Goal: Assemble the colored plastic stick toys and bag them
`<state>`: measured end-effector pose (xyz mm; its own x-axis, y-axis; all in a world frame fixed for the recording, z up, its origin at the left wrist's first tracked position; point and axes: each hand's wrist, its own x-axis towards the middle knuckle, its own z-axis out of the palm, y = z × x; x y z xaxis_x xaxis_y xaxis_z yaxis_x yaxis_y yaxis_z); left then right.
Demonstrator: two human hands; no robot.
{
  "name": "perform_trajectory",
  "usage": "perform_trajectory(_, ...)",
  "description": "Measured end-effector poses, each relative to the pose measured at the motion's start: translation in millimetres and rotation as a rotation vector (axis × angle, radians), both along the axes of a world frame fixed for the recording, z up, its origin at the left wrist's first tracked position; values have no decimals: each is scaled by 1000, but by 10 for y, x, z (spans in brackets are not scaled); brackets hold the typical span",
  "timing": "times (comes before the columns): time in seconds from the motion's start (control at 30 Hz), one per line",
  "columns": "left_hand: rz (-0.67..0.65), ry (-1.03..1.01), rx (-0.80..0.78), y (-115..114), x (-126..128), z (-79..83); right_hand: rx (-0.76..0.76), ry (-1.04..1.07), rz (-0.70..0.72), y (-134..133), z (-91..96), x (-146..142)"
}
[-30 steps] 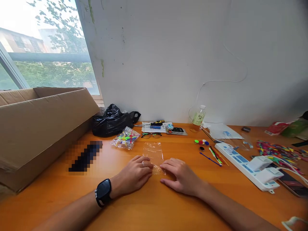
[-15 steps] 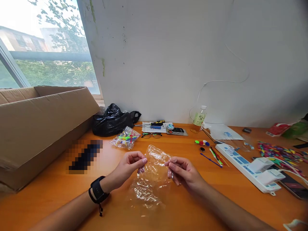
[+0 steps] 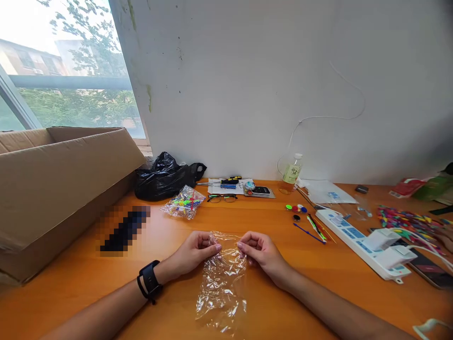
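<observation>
Between my two hands hangs a clear, crinkled plastic bag (image 3: 222,283), its lower part reaching down over the wooden table toward me. My left hand (image 3: 198,250) pinches the bag's upper left edge between thumb and fingers. On the opposite side, my right hand (image 3: 262,252) pinches the upper right edge in the same way. Nothing shows inside the bag. Beyond the left hand lies another clear bag (image 3: 184,203) filled with small colourful pieces. To the right of the right hand are several coloured discs (image 3: 296,209) and thin coloured sticks (image 3: 316,228).
A cardboard box (image 3: 67,179) stands at the left, beside a black plastic bag (image 3: 166,177). Glasses (image 3: 222,198), screwdrivers (image 3: 226,182) and a bottle (image 3: 292,174) line the wall. At right are a power strip (image 3: 361,245), a phone (image 3: 428,267) and colourful pieces (image 3: 406,222).
The clear bag has been lowered and spread flatter, hanging straighter toward me. My right hand has shifted its grip to the bag's edge. Part of another hand now appears at the far right.
</observation>
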<state>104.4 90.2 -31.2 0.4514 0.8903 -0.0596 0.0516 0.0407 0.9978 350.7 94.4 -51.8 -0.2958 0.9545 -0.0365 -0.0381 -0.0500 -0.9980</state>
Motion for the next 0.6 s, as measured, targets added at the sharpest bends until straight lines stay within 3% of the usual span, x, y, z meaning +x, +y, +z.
perform_trajectory(0.2,-18,28,2,-7,2,12,29,-36,-48,42,-44,35)
perform_trajectory(0.4,108,-64,-4,-4,26,27,27,-43,51,29,-67,28)
perform_trajectory(0.6,175,-72,-42,19,27,-19,69,-44,8,53,-92,13)
